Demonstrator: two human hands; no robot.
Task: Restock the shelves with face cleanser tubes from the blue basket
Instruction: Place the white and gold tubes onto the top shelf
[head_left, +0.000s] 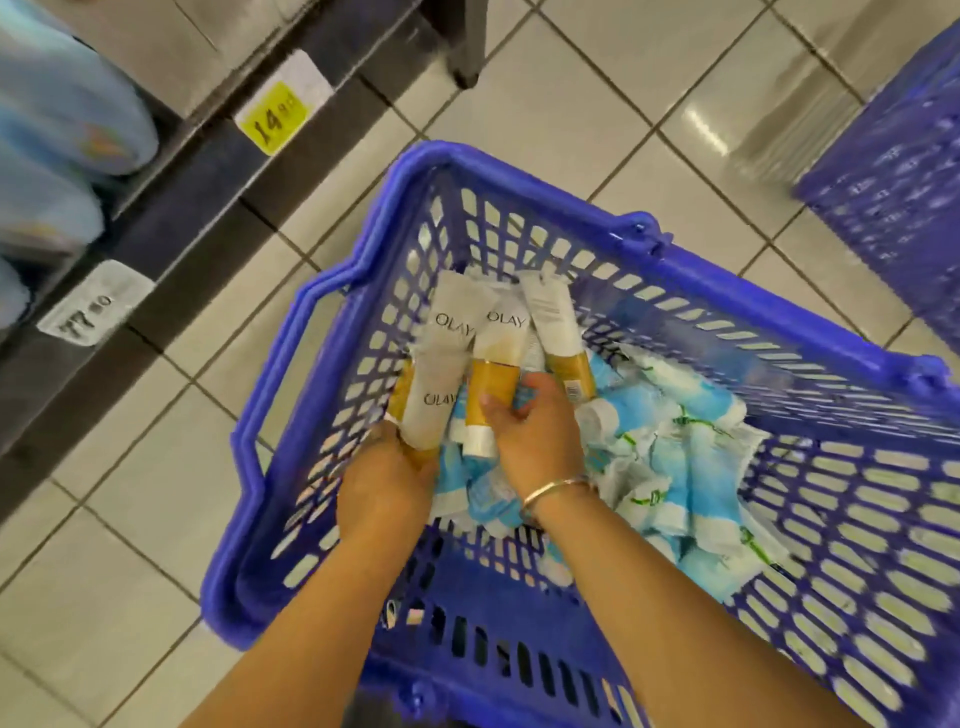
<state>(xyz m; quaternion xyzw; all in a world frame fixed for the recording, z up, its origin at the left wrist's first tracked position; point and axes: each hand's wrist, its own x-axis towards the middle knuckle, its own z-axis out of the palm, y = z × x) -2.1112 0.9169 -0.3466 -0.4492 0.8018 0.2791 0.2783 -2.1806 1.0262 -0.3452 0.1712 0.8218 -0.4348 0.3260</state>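
— Where's the basket (332, 291) from my view?

— On the floor (597, 93) right below me, shelf (171, 171) to its left, a second basket (893, 171) off to the far right.

— And inside it?

— I see both hands in it: left hand (387, 486) and right hand (535, 431) on the tubes (452, 322) at the far-left corner, with the packets (670, 441) heaped to the right of them

We see the scene evenly and brightly lit from overhead, with white glare patches on the glossy floor tiles (711, 132) at the far right. Motion blur smears the second basket (893, 197) at the right edge and the pale blue packs (62, 130) on the shelf at far left. The centre stays fairly sharp; straight lines bow near the edges. Shadows are soft and faint.
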